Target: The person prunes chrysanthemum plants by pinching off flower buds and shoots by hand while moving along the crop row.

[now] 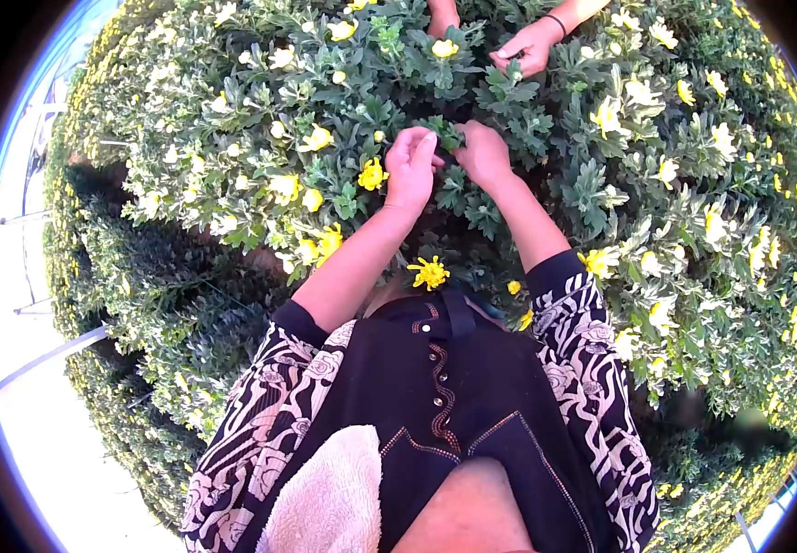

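Note:
My left hand (411, 171) is among the leafy chrysanthemum plants, its fingers curled inward beside a green chrysanthemum shoot (441, 135). Whatever sits between those fingers is hidden. Just to the right, my right hand (484, 155) bends down over the same shoot, fingers closed on its leaves, with the fingertips partly out of sight. A yellow chrysanthemum flower (373, 174) is close to the left of my left hand. Another open yellow bloom (429, 273) stands lower, between my forearms and near my waist.
Across the top, another person's hand (529, 46) with a dark wristband reaches into the plants, a second hand (443, 17) beside it. Dense chrysanthemums with yellow blooms and pale buds surround me. A darker gap (187, 249) runs between rows at left. A white towel (329, 493) hangs at my chest.

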The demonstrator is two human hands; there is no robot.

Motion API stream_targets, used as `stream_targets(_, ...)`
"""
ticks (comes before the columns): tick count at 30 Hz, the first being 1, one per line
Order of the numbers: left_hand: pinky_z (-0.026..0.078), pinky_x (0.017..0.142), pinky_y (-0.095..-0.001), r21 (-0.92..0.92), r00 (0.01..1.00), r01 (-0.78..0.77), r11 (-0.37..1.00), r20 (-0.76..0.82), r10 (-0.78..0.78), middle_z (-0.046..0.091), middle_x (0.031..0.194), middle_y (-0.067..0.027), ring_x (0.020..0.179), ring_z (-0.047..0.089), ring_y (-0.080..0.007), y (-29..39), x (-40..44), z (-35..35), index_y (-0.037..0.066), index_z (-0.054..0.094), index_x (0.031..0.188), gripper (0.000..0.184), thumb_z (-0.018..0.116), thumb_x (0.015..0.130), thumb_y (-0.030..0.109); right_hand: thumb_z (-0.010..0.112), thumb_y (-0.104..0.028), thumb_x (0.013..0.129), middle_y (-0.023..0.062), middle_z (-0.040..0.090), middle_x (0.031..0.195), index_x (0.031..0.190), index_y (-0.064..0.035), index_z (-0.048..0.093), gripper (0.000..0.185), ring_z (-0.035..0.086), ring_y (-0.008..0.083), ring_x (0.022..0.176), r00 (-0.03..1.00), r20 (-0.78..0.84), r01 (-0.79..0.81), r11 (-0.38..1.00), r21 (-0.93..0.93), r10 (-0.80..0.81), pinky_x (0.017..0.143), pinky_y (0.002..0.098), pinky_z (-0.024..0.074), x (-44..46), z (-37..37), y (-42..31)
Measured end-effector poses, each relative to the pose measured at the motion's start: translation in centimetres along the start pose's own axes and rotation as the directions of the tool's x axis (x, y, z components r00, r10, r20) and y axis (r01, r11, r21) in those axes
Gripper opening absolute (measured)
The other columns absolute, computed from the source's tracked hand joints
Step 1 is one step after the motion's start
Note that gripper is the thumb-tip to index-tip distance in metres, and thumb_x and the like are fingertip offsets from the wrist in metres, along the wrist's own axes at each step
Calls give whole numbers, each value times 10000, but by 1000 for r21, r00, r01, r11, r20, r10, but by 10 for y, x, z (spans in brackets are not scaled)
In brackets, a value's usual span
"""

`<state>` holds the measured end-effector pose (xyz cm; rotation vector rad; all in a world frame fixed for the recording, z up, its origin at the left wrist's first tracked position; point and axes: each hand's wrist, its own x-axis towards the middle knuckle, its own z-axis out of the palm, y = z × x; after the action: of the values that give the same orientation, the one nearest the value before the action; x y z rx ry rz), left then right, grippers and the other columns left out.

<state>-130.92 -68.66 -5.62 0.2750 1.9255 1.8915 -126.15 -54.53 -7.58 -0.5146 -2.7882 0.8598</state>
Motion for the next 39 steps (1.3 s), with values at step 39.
stream_targets(39, 503, 724, -258, 116, 867, -90, 989, 497, 21, 641, 1146, -69, 1062, 644, -193, 43, -73, 5, 51, 622, 1119, 200, 544, 936, 58, 656, -288, 837, 153, 672, 1025, 1162, -68, 608, 396, 632, 369, 972, 726, 220, -664, 747, -19, 651, 831, 457, 500, -437, -94, 18)
